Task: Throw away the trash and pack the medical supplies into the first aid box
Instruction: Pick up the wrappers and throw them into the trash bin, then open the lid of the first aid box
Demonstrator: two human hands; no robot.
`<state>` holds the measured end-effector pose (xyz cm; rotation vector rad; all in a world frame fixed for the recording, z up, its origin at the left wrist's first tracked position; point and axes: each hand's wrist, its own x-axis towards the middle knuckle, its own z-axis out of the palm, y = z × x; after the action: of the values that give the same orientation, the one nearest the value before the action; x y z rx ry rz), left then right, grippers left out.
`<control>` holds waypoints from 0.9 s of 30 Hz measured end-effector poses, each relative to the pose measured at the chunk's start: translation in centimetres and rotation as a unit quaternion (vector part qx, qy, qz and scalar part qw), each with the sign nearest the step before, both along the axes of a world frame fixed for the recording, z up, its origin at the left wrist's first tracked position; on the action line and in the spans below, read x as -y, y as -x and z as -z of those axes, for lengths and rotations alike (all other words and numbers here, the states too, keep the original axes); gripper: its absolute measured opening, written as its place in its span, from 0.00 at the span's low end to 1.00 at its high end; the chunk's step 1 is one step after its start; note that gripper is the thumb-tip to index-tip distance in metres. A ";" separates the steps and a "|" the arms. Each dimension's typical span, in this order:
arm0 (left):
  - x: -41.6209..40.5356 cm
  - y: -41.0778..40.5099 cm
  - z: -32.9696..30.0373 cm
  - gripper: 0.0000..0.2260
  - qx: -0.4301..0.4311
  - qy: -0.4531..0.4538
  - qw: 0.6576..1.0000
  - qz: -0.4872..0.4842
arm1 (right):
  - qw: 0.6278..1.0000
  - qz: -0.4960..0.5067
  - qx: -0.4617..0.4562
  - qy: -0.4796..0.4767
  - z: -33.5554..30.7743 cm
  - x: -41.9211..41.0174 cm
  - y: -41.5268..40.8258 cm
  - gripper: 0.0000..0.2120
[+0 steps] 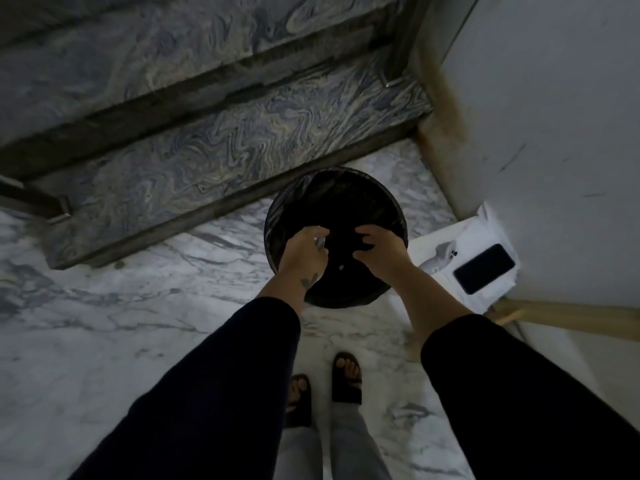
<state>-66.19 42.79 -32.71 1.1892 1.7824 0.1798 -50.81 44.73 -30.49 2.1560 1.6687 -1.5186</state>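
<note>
Hovering over black bin [381, 188]: left hand [304, 249], right hand [379, 251], fingers curled; contents possibly small scraps, unclear.

The bin [335, 237] is set on the floor [104, 323] just before the lowest step [225, 157] — both hands [304, 249] are held over its mouth. To its right, against the wall [554, 116], a phone [484, 268] is laid on a low surface [433, 244] — two feet [346, 377] are placed nearer, behind the bin.

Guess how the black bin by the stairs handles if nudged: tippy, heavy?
The trash bin looks round and tall-sided, so a high push might tip it. Its loose black liner looks floppy and slippery. Contents are too dark to judge; probably light.
</note>
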 end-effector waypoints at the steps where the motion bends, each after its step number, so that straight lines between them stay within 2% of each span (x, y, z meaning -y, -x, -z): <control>1: -0.2 0.1 -0.8 0.15 -0.007 -0.004 1.000 0.004 | 1.000 -0.009 0.007 -0.004 -0.8 0.0 -0.1 0.24; 3: -0.5 0.1 -2.9 0.16 -0.014 -0.008 0.999 0.032 | 0.999 -0.028 0.024 -0.014 -2.8 0.0 -0.4 0.24; 6: -0.9 0.0 -7.6 0.17 -0.060 -0.021 0.989 0.137 | 0.995 -0.064 0.067 -0.039 -6.9 0.6 -1.1 0.23; 11: -0.5 -0.9 -17.3 0.18 -0.118 -0.063 0.944 0.300 | 0.988 -0.072 0.111 -0.085 -16.3 3.3 -3.2 0.24; 16: 1.2 -4.3 -26.0 0.18 -0.144 -0.145 0.902 0.382 | 0.977 -0.029 0.153 -0.147 -25.5 7.6 -6.9 0.24; 21: 3.7 -10.4 -31.7 0.17 -0.137 -0.203 0.861 0.446 | 0.966 0.050 0.182 -0.177 -32.8 13.4 -11.9 0.24; 25: 5.8 -16.6 -34.9 0.16 -0.093 -0.214 0.848 0.476 | 0.948 0.129 0.216 -0.196 -36.5 18.4 -16.8 0.25; 27: 7.0 -20.0 -36.3 0.17 -0.089 -0.230 0.822 0.513 | 0.937 0.170 0.232 -0.199 -37.7 21.0 -19.4 0.25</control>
<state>-46.15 35.78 3.56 2.4205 1.0211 -0.1614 -31.44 23.77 7.22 2.8371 1.5900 -0.6357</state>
